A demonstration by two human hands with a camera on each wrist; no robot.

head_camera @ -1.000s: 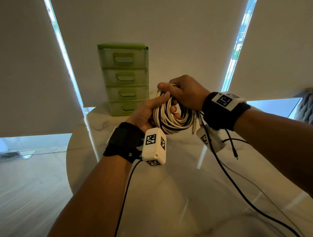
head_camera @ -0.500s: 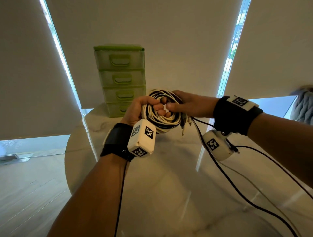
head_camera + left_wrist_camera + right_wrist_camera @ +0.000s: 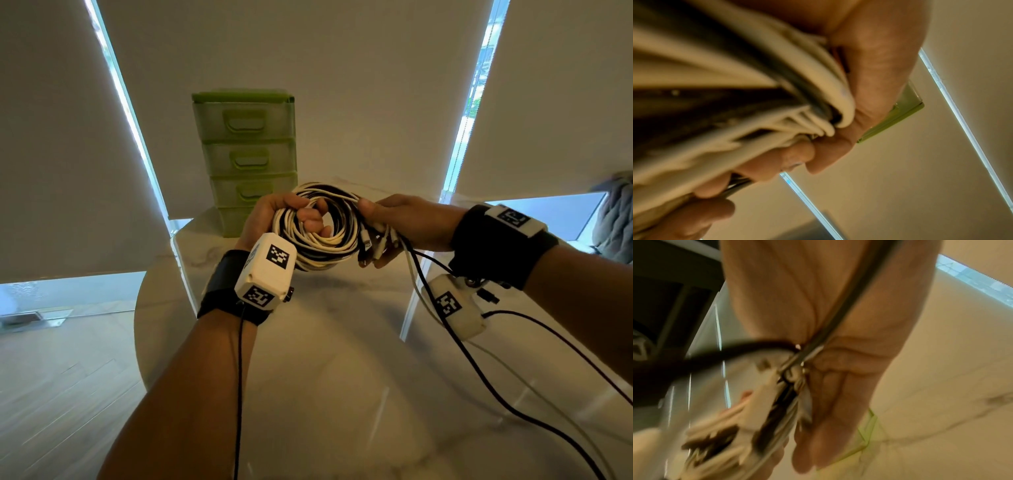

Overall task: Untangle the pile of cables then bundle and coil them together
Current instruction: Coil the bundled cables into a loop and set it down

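Cables [image 3: 322, 240], white and black wound together into one coil, sit in the centre of the head view, raised above the marble table [image 3: 342, 377]; your left hand [image 3: 274, 219] has its fingers curled through the ring and clamps the left side of the loops, which the left wrist view [image 3: 777, 97] confirms at close range; your right hand [image 3: 407, 219] grips the right side of the coil where the connector ends [image 3: 373, 245] bunch and hang just below its fingers. In the right wrist view the plugs [image 3: 777, 394] are blurred, so exactly which ones are pinched I cannot tell. From that hand a loose black lead and a thin white one [image 3: 534, 404] trail toward the lower right of the frame; whether they belong to the bundle is unclear.

By my reading the coiling is nearly finished, and securing the ends is the step in hand; keep the left grip firm so the loops do not spring apart; gather the plugs parallel rather than crossed; lay any remaining tail along the ring's curve instead of across it. The green drawer unit [image 3: 246, 161] stands behind, upper centre, well apart from your hands.
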